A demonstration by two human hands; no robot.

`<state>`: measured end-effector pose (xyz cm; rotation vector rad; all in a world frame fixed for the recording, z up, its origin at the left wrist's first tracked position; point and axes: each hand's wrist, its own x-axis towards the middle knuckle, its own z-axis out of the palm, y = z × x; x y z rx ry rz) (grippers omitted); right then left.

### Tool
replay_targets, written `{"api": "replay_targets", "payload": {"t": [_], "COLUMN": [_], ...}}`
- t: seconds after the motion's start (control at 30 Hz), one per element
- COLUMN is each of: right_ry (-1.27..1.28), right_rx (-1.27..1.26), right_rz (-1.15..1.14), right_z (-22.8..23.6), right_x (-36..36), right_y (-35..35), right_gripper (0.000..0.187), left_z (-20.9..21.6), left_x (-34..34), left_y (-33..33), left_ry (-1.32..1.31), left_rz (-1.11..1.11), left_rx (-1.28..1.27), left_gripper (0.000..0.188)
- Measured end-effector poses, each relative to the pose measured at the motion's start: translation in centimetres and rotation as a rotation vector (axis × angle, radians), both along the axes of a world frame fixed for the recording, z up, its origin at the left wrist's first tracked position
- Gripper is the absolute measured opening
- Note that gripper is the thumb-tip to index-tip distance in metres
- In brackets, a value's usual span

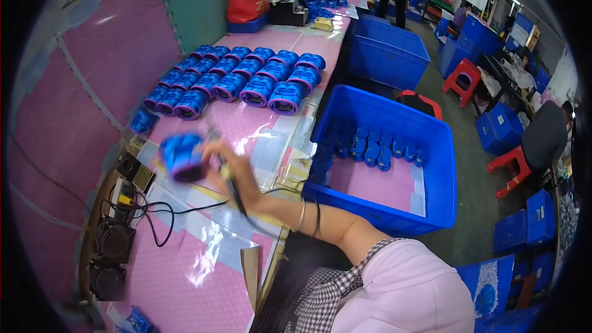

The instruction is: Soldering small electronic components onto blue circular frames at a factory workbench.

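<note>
My right hand [227, 161] reaches across to the left over the pink table [185, 277]. Its fingers grip a blue round fan-like part [182, 157], which is lifted off the table and blurred by motion. A dark pen-shaped tool [235, 192] with a black cable lies along the same palm, pointing down toward me. Two thin bangles [306, 216] sit on that wrist. My left hand is not in view.
Rows of the same blue round parts [243, 77] lie farther up the table. A big blue crate [382, 160] with several blue parts stands right of the table. Two small black fans [111, 259] and a cable lie at the left. Another person stands at the far end among blue crates and red stools.
</note>
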<state>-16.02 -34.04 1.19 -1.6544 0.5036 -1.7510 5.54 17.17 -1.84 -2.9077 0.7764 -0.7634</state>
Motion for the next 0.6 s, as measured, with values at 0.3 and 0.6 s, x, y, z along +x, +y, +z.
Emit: {"api": "replay_targets", "payload": {"t": [0.3,0.6], "right_ry": [0.496,0.618], "right_rx": [-0.073,-0.095], "right_rz": [0.705,0.606], "right_z": [-4.3,-1.5], "right_x": [3.2,6.8], "right_y": [14.3,13.7], "right_gripper": [0.024,0.029], "left_z": [1.0,-3.8], "left_x": [-6.4,-4.5], "left_y": [-7.2,-14.8], "left_ry": [1.409,0.642], "left_rz": [-0.620,-0.298], "left_rx": [-1.547,-0.692], "left_gripper": [0.052,0.026]}}
